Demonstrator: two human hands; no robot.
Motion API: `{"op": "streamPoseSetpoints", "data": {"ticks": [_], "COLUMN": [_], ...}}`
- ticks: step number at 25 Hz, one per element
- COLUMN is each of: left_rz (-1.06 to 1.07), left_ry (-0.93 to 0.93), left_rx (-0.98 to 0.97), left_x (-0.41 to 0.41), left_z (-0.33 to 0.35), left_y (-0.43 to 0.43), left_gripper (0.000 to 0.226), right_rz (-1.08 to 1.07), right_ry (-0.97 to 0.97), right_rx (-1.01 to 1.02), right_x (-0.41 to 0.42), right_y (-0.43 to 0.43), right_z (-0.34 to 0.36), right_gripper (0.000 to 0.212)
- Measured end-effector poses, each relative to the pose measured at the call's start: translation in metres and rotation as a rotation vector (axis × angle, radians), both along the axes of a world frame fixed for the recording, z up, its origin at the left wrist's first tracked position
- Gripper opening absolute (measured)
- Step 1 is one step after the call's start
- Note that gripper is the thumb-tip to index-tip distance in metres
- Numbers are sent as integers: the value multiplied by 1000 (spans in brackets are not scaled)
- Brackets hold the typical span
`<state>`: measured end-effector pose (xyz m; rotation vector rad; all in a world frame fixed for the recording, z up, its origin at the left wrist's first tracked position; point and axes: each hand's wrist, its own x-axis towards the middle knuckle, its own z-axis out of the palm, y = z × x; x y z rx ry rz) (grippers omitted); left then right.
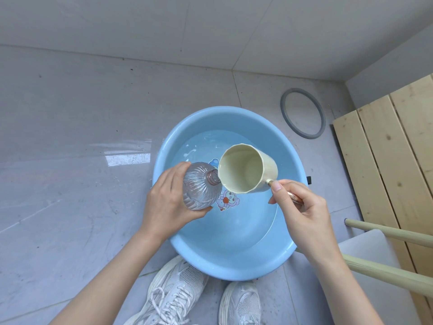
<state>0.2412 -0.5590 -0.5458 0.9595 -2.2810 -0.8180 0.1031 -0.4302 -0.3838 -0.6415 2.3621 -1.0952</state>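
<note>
Bottle (201, 186) and cup (248, 170) are both held above the blue basin (234, 268), over its left-centre.

- Grey tiled floor (82, 113): wide and open to the left and ahead, meeting the wall at the far edge.
- Wooden slat panel (386, 160): closes off the right side. In front of it are a white seat (375, 252) and pale wooden legs (386, 233), close to the basin's right rim.
- Basin: shallow water (246, 226) and a cartoon sticker (228, 199) on the bottom. The near rim is just beside the white shoes (173, 294).
- Grey ring (283, 109): flat on the floor beyond the basin's far right rim, not touching it.
- Left hand (168, 200): fingers and thumb wrapped round the clear ribbed bottle's body. The bottle is uncapped and tipped toward the cup.
- Right hand (302, 207): thumb and fingers pinch the cup's rose-coloured handle (295, 197). The cream cup is tilted, its mouth facing up toward the camera, and its inside looks empty.
- The bottle's mouth sits at the cup's left rim. Cannot tell whether they touch.
- The hands are well apart, with open water between the wrists.
</note>
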Motion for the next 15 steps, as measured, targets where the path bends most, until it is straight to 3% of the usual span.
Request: {"op": "streamPoseSetpoints", "data": {"ticks": [15], "left_rz": [-1], "left_ry": [1], "left_rx": [-5], "left_x": [0], "left_z": [0], "left_y": [0], "left_gripper": [97], "right_rz": [31], "right_ry": [51], "right_rx": [-8], "right_x": [-2], "right_y": [1], "right_z": [-2], "right_gripper": [16]}}
